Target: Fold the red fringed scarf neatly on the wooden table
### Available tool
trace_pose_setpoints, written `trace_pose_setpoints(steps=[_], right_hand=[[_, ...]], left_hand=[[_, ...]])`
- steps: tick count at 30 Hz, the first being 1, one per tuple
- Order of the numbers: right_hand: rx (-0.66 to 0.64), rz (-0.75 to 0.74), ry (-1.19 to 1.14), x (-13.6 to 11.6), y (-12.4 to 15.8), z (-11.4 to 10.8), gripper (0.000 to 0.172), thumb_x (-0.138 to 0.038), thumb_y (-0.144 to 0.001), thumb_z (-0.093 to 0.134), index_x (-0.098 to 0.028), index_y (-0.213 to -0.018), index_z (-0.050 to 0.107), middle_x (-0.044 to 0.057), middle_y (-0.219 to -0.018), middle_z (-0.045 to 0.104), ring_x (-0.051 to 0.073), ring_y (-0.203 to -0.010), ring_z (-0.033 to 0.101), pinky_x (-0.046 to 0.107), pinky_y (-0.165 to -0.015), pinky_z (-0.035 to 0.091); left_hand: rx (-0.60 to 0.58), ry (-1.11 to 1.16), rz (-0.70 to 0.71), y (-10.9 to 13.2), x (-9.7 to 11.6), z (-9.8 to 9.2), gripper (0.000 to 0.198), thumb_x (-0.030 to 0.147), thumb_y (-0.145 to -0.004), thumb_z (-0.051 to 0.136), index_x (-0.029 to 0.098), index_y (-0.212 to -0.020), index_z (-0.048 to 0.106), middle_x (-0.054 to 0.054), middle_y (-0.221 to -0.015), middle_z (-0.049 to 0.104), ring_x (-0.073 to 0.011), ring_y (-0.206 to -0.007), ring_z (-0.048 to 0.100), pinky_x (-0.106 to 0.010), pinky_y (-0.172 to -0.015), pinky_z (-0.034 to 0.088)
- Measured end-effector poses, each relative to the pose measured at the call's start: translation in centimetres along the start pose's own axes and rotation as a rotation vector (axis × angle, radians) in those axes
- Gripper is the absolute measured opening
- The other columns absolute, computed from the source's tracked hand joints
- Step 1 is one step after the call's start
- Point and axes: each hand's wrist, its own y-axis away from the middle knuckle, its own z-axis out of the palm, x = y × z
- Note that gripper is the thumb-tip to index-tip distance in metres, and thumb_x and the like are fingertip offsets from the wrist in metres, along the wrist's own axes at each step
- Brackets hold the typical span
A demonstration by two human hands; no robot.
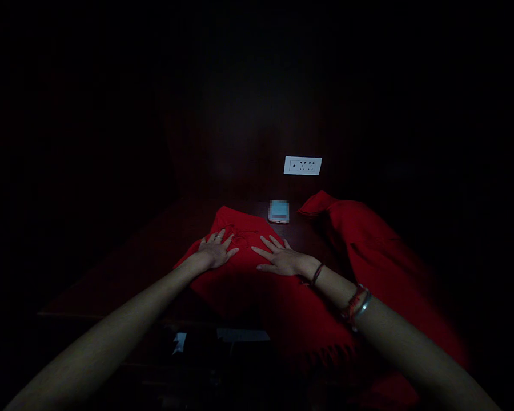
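A red fringed cloth, like a scarf or shawl, lies spread on a dark table, with wrinkles near its far edge. My left hand rests flat on its left part, fingers spread. On the right part my right hand also lies flat with fingers apart, bracelets around that wrist and forearm. Between the two hands a strip of the cloth shows. Its fringe hangs below the table's front edge. Neither hand grips anything.
Past the cloth stands a small device with a lit, blurred screen. A white socket plate is on the dark wall behind. More red cloth drapes at the right. Pale items sit below the tabletop. Deep shadow hides the surroundings.
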Motion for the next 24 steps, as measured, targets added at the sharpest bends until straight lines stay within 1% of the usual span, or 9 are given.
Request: trace_pose_setpoints(steps=[3,6,8,10,13,15,18,21,24], right_hand=[[-0.044,-0.027,0.114,-1.3,-2.2,-2.2,0.064,-0.063,-0.07,0.025,-0.035,-0.126,0.009,-0.001,-0.135,-0.006,0.026,-0.119,-0.012,0.054,-0.089,-0.005],[-0.054,0.253,0.102,-3.1,-3.3,-3.5,0.068,-0.062,-0.069,0.027,-0.031,-0.127,0.01,0.004,-0.135,-0.001,0.033,-0.118,-0.009,0.059,-0.085,-0.002],[-0.065,0.423,-0.03,-4.0,-3.4,-3.1,0.072,-0.066,-0.068,0.021,-0.029,-0.127,0.003,0.009,-0.135,0.001,0.038,-0.117,0.0,0.063,-0.082,0.006],[-0.045,0.466,-0.128,-4.3,-3.2,-1.7,0.076,-0.069,-0.065,0.015,-0.029,-0.127,-0.002,0.01,-0.134,-0.001,0.04,-0.116,0.004,0.063,-0.08,0.009],[0.093,0.369,-0.123,-3.6,-3.2,0.5,0.075,-0.07,-0.064,0.01,-0.031,-0.127,0.001,0.008,-0.135,-0.006,0.038,-0.117,-0.002,0.061,-0.083,0.003],[0.172,0.289,-0.097,-2.6,-3.4,1.1,0.071,-0.068,-0.066,0.007,-0.032,-0.127,0.003,0.007,-0.135,-0.004,0.035,-0.118,-0.002,0.059,-0.085,0.001],[0.196,0.206,-0.064,-1.1,-3.8,1.0,0.067,-0.066,-0.069,0.007,-0.033,-0.127,0.006,0.007,-0.135,0.0,0.033,-0.119,-0.001,0.058,-0.086,0.001],[0.214,0.124,-0.033,-0.3,-4.1,0.7,0.064,-0.064,-0.071,0.008,-0.033,-0.126,0.008,0.006,-0.135,0.002,0.03,-0.12,0.0,0.056,-0.088,0.001],[0.242,0.073,-0.013,0.0,-4.2,0.7,0.061,-0.062,-0.072,0.009,-0.033,-0.126,0.009,0.006,-0.135,0.003,0.028,-0.12,0.001,0.055,-0.088,0.002]], left_hand=[[0.119,-0.049,-0.195,1.6,-1.6,0.1,0.06,0.057,-0.074,0.021,0.025,-0.124,0.028,-0.003,-0.135,-0.005,-0.0334,-0.119,-0.001,-0.056,-0.087,0.012],[0.228,0.037,-0.238,1.7,-3.4,-0.5,0.06,0.063,-0.07,0.022,0.028,-0.113,0.044,0.0,-0.135,-0.008,-0.038,-0.117,-0.005,-0.059,-0.084,0.016],[0.264,0.147,-0.274,1.0,-4.5,-1.1,0.059,0.063,-0.07,0.023,0.03,-0.115,0.04,-0.006,-0.135,0.0,-0.0395,-0.116,0.008,-0.057,-0.081,0.024],[0.264,0.215,-0.296,-0.2,-5.2,-1.7,0.06,0.057,-0.07,0.034,0.028,-0.123,0.026,-0.014,-0.13,0.019,-0.0372,-0.111,0.028,-0.052,-0.078,0.031],[0.245,0.223,-0.244,-1.7,-5.7,-2.9,0.067,0.033,-0.069,0.048,0.02,-0.126,0.015,-0.017,-0.109,0.046,-0.0282,-0.095,0.048,-0.04,-0.074,0.039],[0.297,0.186,-0.18,-2.2,-5.8,-4.3,0.056,0.017,-0.069,0.045,0.016,-0.122,0.026,-0.014,-0.099,0.053,-0.0232,-0.088,0.051,-0.031,-0.072,0.041],[0.526,0.128,-0.071,-2.4,-5.8,-6.8,0.041,0.01,-0.07,0.038,0.014,-0.111,0.04,-0.01,-0.097,0.053,-0.0198,-0.09,0.05,-0.027,-0.077,0.038],[0.77,0.157,0.043,-2.8,-5.4,-7.4,0.042,0.013,-0.072,0.039,0.012,-0.114,0.038,-0.009,-0.106,0.047,-0.0181,-0.098,0.043,-0.024,-0.086,0.032],[0.63,0.218,0.03,-3.9,-4.9,-5.0,0.049,0.009,-0.07,0.039,0.015,-0.118,0.035,-0.008,-0.107,0.045,-0.0163,-0.098,0.043,-0.023,-0.086,0.033]])
